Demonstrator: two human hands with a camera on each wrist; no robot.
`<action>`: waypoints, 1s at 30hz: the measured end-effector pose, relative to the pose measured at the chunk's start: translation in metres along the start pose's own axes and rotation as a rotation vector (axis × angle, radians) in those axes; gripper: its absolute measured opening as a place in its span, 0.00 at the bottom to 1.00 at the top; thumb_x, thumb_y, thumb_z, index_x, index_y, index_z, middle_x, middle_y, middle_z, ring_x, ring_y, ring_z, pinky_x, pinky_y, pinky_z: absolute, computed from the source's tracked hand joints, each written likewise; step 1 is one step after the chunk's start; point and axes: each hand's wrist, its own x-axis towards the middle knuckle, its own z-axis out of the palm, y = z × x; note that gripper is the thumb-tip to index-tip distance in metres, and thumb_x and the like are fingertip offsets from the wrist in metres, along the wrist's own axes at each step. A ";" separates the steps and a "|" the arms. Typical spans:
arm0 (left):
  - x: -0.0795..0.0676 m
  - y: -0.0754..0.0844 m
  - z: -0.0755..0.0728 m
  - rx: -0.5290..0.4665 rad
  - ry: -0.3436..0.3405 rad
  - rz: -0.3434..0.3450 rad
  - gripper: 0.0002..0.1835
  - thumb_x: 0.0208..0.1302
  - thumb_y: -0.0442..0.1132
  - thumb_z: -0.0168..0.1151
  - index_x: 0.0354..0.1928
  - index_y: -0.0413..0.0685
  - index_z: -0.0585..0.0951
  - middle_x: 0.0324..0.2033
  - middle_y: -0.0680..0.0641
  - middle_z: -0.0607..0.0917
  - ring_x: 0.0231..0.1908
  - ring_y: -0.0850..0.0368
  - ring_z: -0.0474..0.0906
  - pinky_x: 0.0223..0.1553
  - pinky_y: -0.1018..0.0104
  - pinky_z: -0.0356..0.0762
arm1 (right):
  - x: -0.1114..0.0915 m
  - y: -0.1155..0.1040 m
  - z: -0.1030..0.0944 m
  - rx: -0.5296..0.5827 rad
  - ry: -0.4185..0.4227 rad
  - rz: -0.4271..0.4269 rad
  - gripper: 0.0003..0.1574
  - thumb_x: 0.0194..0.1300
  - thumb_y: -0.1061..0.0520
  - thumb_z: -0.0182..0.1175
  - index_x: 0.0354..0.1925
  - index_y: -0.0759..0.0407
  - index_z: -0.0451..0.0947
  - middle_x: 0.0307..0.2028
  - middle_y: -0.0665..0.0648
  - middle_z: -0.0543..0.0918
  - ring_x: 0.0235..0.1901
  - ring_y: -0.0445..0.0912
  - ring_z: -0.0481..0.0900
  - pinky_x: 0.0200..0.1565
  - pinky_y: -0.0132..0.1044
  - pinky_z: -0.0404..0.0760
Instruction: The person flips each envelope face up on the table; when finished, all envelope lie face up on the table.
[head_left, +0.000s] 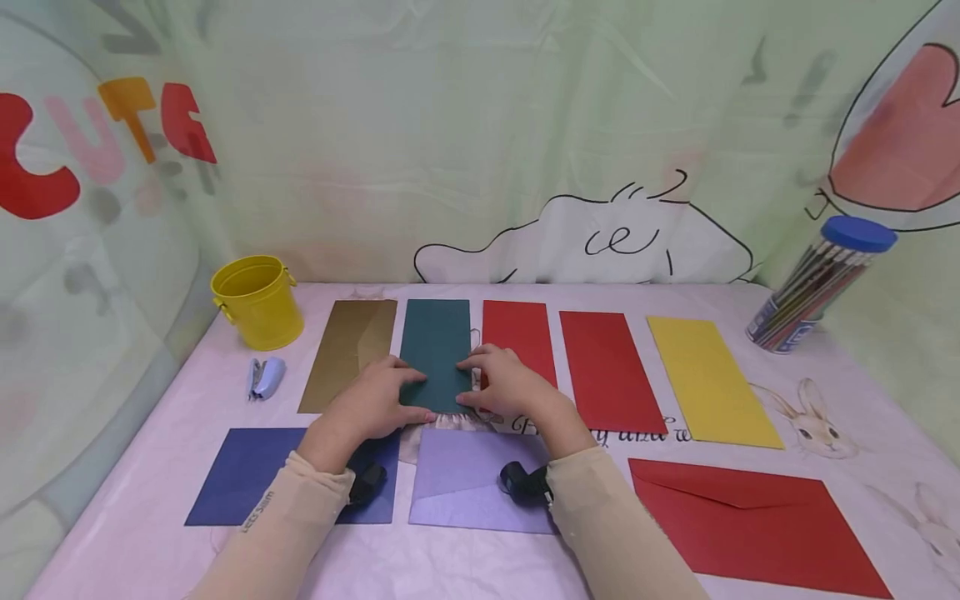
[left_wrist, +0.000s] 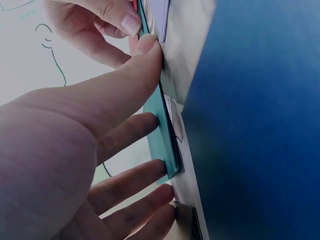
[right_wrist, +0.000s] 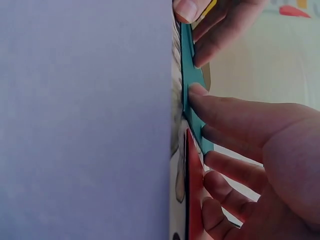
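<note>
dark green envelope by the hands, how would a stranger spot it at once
On the pink tablecloth, find the yellow bucket at far left. Right of it lies a gold envelope; next comes the dark green envelope, before a red envelope. It alone is green, and the left hand and right hand touch it.

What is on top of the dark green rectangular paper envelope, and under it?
The left hand and right hand both touch the envelope near its sides; anything under it is covered and unseen.

Forward-down head view, close wrist views, shared green envelope [head_left: 437, 353]
</note>
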 end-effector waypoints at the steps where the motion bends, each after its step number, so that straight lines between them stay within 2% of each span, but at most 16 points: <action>1: 0.000 0.000 0.000 0.006 -0.001 0.001 0.34 0.59 0.56 0.73 0.64 0.48 0.80 0.64 0.36 0.73 0.63 0.38 0.69 0.60 0.41 0.70 | 0.000 0.001 0.000 0.003 -0.004 0.001 0.37 0.62 0.48 0.72 0.67 0.56 0.76 0.69 0.60 0.67 0.66 0.56 0.63 0.56 0.50 0.78; 5: 0.000 0.002 0.001 0.027 -0.007 -0.002 0.31 0.60 0.56 0.72 0.63 0.52 0.82 0.63 0.38 0.74 0.62 0.39 0.70 0.60 0.41 0.71 | -0.001 0.002 -0.003 0.025 -0.012 -0.002 0.38 0.61 0.48 0.72 0.67 0.57 0.75 0.69 0.60 0.67 0.67 0.57 0.62 0.56 0.51 0.77; 9: 0.000 0.004 -0.001 0.097 -0.014 0.021 0.29 0.62 0.57 0.70 0.63 0.53 0.82 0.62 0.38 0.76 0.62 0.40 0.71 0.60 0.42 0.71 | -0.002 0.003 -0.005 0.035 -0.013 -0.007 0.37 0.61 0.48 0.72 0.66 0.57 0.76 0.68 0.60 0.68 0.67 0.58 0.62 0.56 0.52 0.77; 13: -0.001 0.005 -0.003 0.195 -0.021 0.072 0.26 0.65 0.57 0.66 0.62 0.55 0.83 0.61 0.38 0.78 0.62 0.38 0.72 0.60 0.41 0.70 | -0.002 0.004 -0.005 0.046 -0.015 -0.018 0.36 0.63 0.49 0.71 0.66 0.58 0.77 0.68 0.61 0.68 0.67 0.59 0.62 0.57 0.53 0.76; 16: -0.001 0.004 -0.003 0.207 -0.006 0.142 0.22 0.68 0.54 0.65 0.59 0.53 0.85 0.58 0.41 0.82 0.61 0.40 0.75 0.60 0.42 0.70 | -0.001 0.006 -0.005 0.061 -0.016 -0.033 0.34 0.64 0.50 0.70 0.65 0.59 0.77 0.68 0.62 0.68 0.67 0.59 0.63 0.59 0.54 0.74; 18: -0.001 0.002 -0.002 0.186 0.023 0.194 0.18 0.69 0.50 0.64 0.55 0.52 0.87 0.52 0.44 0.86 0.56 0.45 0.79 0.59 0.46 0.73 | 0.000 0.008 -0.004 0.076 -0.007 -0.045 0.32 0.67 0.51 0.67 0.65 0.61 0.76 0.67 0.63 0.70 0.66 0.59 0.66 0.60 0.54 0.73; 21: -0.001 0.002 -0.002 0.147 0.078 0.254 0.12 0.71 0.45 0.63 0.48 0.49 0.89 0.39 0.50 0.88 0.42 0.51 0.85 0.51 0.53 0.79 | 0.002 0.010 -0.003 0.137 0.032 -0.025 0.31 0.72 0.54 0.61 0.68 0.64 0.72 0.66 0.64 0.72 0.65 0.58 0.69 0.63 0.54 0.70; 23: -0.001 0.003 -0.002 0.120 0.118 0.257 0.11 0.73 0.43 0.62 0.51 0.48 0.86 0.34 0.53 0.87 0.34 0.56 0.83 0.46 0.57 0.81 | 0.003 0.011 -0.003 0.177 0.066 0.002 0.31 0.74 0.56 0.56 0.71 0.65 0.67 0.66 0.65 0.72 0.66 0.58 0.69 0.65 0.54 0.68; 25: -0.002 0.005 -0.004 0.086 0.158 0.258 0.15 0.74 0.40 0.60 0.59 0.47 0.80 0.30 0.52 0.84 0.26 0.58 0.78 0.39 0.59 0.82 | 0.004 0.010 -0.003 0.212 0.091 0.030 0.33 0.75 0.57 0.54 0.73 0.64 0.63 0.66 0.65 0.72 0.68 0.59 0.67 0.66 0.56 0.66; 28: -0.004 0.011 -0.009 0.028 0.269 0.257 0.33 0.69 0.35 0.62 0.74 0.48 0.64 0.42 0.45 0.84 0.22 0.59 0.75 0.30 0.64 0.81 | 0.004 0.008 -0.003 0.200 0.088 0.031 0.35 0.74 0.56 0.56 0.75 0.60 0.61 0.66 0.65 0.73 0.67 0.59 0.68 0.65 0.57 0.67; 30: -0.006 0.014 -0.012 -0.013 0.356 0.254 0.42 0.64 0.31 0.63 0.78 0.48 0.57 0.49 0.40 0.81 0.22 0.55 0.74 0.26 0.64 0.79 | 0.004 0.007 -0.004 0.176 0.081 0.001 0.37 0.73 0.55 0.59 0.75 0.58 0.63 0.63 0.64 0.75 0.63 0.58 0.72 0.62 0.56 0.71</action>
